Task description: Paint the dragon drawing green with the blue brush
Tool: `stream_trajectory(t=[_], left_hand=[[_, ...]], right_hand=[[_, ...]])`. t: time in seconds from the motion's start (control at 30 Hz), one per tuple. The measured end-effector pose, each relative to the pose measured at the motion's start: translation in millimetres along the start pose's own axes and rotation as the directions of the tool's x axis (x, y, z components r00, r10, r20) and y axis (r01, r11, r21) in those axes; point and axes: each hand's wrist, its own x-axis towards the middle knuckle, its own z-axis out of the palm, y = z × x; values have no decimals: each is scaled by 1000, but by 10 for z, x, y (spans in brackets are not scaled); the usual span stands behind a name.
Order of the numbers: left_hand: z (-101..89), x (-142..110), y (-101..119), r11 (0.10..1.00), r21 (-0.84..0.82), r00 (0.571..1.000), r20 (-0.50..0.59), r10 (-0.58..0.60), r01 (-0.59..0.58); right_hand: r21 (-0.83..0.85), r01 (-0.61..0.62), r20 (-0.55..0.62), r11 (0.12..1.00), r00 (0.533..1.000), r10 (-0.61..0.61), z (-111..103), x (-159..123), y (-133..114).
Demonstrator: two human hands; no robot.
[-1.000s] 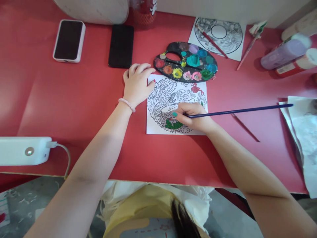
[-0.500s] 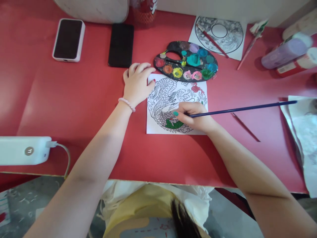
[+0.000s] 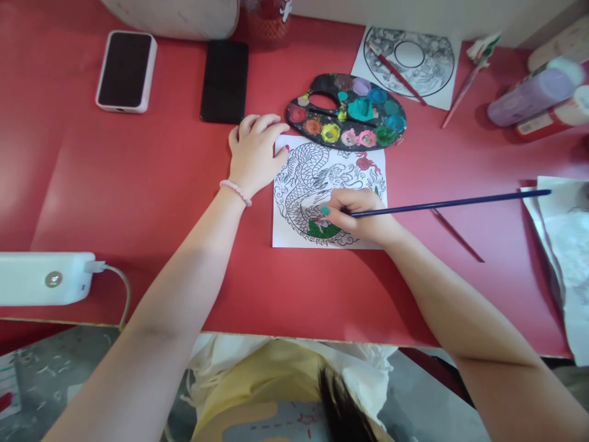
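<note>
A white sheet with a printed dragon drawing (image 3: 299, 184) lies on the red table, with a green patch low on it and a red patch at its upper right. My right hand (image 3: 356, 215) rests on the sheet, closed around a long dark blue paintbrush (image 3: 451, 204) whose handle points right; its tip is hidden behind my fingers. My left hand (image 3: 257, 150) lies with fingers spread at the sheet's upper left corner, thumb on the paper. Just above the sheet, touching its top edge, is a black palette (image 3: 345, 113) with several colours of paint.
Behind the palette, a red brush (image 3: 398, 73) lies on a round-patterned sheet (image 3: 448, 73). Another thin brush (image 3: 460, 236) is right of my hand. Paint bottles (image 3: 529, 98), crumpled paper (image 3: 565, 258), a black phone (image 3: 224, 83), a white-framed device (image 3: 126, 72) and a cabled power bank (image 3: 37, 279) surround the work.
The handle end of the blue brush has swung slightly up and right, then settled a little lower. My left hand keeps its place on the sheet.
</note>
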Motion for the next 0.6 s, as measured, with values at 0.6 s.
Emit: stream_trajectory(t=[0.6], left_hand=[[-16, 2, 10, 1000, -20, 999, 44, -15, 16]], right_hand=[[2, 4, -21, 1000, 1000, -4, -17, 4, 11]])
